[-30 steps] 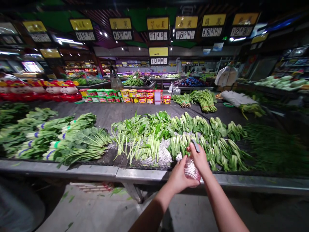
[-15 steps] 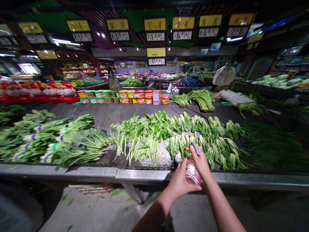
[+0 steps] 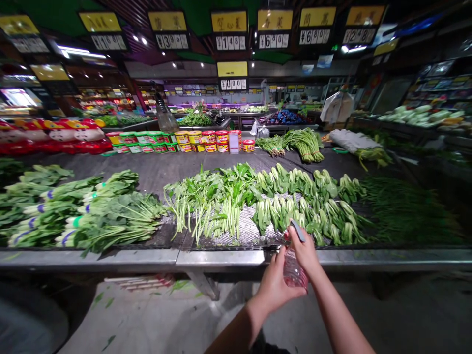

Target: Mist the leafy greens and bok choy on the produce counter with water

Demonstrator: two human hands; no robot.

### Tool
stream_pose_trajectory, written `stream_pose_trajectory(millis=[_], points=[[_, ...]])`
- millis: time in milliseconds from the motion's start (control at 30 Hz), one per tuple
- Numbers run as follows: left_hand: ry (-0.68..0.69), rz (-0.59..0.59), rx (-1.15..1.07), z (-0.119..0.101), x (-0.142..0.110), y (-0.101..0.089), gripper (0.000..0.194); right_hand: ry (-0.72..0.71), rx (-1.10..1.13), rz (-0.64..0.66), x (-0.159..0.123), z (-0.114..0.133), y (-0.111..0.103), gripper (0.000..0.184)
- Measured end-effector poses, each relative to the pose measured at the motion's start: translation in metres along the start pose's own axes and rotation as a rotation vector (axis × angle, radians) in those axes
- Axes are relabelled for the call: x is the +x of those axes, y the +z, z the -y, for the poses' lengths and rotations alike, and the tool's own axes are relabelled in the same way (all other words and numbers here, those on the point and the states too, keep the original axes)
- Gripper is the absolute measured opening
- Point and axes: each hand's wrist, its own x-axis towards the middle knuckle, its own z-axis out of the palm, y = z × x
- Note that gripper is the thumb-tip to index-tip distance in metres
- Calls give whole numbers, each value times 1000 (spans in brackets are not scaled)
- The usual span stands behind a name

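Grey concrete floor [image 3: 155, 314] with green leaf scraps [image 3: 179, 285], below a metal-edged worktop [image 3: 221, 258] in a dim produce market. Before that edge, a clear, ringed plastic bottle with a pinkish base [image 3: 294, 272], between both hands: left hand [image 3: 273, 282] half-curled around its body, right hand [image 3: 305, 251] wrapped about its neck, under a grey top piece [image 3: 297, 231]. Probably light, thin-walled, slippery if wet; best gripped around the rings and neck, without hard squeezing. Beyond, loose leafy greens with pale stalks [image 3: 230, 186] beside small dark-leaved, pale-stemmed cabbages [image 3: 278, 211]. Behind, stacked red, yellow and green tins [image 3: 195, 136], then hanging yellow-topped price signs [image 3: 228, 22].
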Motion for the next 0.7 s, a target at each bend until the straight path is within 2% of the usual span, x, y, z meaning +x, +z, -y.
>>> stream_pose_trajectory(millis=[200, 400, 500, 700], points=[[-13, 29, -32, 7, -13, 8, 109, 60, 21, 2, -15, -12, -2, 43], [-1, 55, -50, 6, -16, 14, 111, 83, 119, 2, -24, -11, -9, 47], [-15, 75, -56, 6, -19, 19, 111, 106, 95, -11, -29, -12, -14, 52], [-55, 106, -92, 11, -27, 35, 111, 107, -11, -13, -39, -23, -22, 44]])
